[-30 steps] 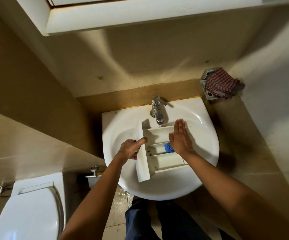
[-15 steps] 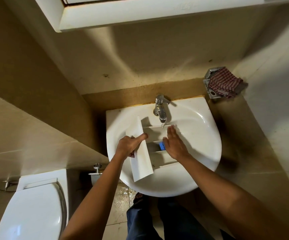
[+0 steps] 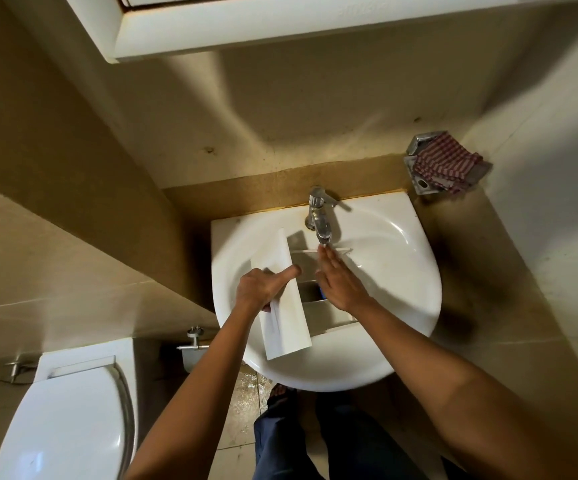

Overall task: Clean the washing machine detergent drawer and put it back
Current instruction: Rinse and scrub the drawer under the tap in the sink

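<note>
One white plastic detergent drawer (image 3: 285, 327) lies crosswise in the white sink (image 3: 401, 271), left hand (image 3: 263, 289) gripping its front, right hand (image 3: 339, 285) flat inside.

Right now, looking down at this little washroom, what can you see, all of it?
sink: one, white, against the back wall
tap: one, chrome, at the sink's back edge
detergent drawer: one, white, lying in the sink below the tap
blue part: one, small, inside the drawer
metal holder: one, silver, right of the sink
checked cloth: one, red and white, on the metal holder
toilet: one, white, lid down, lower left
cabinet: one, white, overhead
trouser legs: two, dark blue, bottom centre
left hand: grips the drawer's front panel
right hand: fingers straight, in the drawer under the tap
</note>
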A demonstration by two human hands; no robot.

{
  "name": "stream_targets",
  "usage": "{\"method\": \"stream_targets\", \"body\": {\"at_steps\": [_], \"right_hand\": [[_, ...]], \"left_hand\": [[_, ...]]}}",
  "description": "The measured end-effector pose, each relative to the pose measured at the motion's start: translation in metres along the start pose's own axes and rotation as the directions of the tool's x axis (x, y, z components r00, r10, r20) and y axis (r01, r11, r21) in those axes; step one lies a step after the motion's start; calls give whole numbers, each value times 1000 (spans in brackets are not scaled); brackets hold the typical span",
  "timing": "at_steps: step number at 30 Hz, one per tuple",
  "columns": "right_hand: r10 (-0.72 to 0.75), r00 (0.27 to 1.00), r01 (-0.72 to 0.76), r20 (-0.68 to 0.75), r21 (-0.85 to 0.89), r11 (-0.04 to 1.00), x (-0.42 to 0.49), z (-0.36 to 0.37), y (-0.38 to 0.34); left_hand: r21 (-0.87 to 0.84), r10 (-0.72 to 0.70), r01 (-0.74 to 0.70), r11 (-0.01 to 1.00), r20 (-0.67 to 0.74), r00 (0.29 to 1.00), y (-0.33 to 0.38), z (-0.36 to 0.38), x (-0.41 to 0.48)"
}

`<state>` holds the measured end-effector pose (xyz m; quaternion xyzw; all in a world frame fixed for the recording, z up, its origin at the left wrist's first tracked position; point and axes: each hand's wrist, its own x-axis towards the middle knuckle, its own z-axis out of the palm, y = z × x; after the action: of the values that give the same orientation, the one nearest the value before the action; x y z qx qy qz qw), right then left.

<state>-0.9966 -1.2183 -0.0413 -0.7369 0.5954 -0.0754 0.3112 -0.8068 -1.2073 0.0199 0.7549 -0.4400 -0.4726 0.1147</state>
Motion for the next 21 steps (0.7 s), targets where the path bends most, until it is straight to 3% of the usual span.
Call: {"method": "stream_targets", "body": {"at_steps": [4, 7, 9, 11, 14, 17, 19, 21], "right_hand": [[308, 951, -304, 4, 177, 936, 6, -13, 14], [336, 942, -329, -1, 199, 923, 9, -13, 5], [242, 970, -237, -13, 155, 959, 7, -5, -9], [38, 999, -39, 17, 49, 998, 2, 2, -19], [-167, 985, 170, 36, -92, 981, -2, 2, -11], [-8, 1000, 5, -23, -125, 992, -1, -9, 10], [168, 985, -172, -44, -110, 979, 2, -17, 20], [252, 965, -258, -71, -107, 960, 4, -20, 22]], "left_hand": [[-41, 5, -4, 999, 38, 999, -3, -2, 0], [-72, 5, -1, 997, 56, 998, -4, 2, 2], [-117, -18, 27, 993, 71, 997, -4, 7, 2], [-173, -53, 68, 983, 89, 995, -3, 11, 3], [-231, -85, 114, 966, 131, 988, -6, 15, 8], [-225, -87, 125, 966, 170, 982, -12, 15, 14], [-212, -76, 113, 971, 178, 981, -13, 16, 16], [-206, -62, 100, 973, 181, 982, -11, 18, 17]]}}
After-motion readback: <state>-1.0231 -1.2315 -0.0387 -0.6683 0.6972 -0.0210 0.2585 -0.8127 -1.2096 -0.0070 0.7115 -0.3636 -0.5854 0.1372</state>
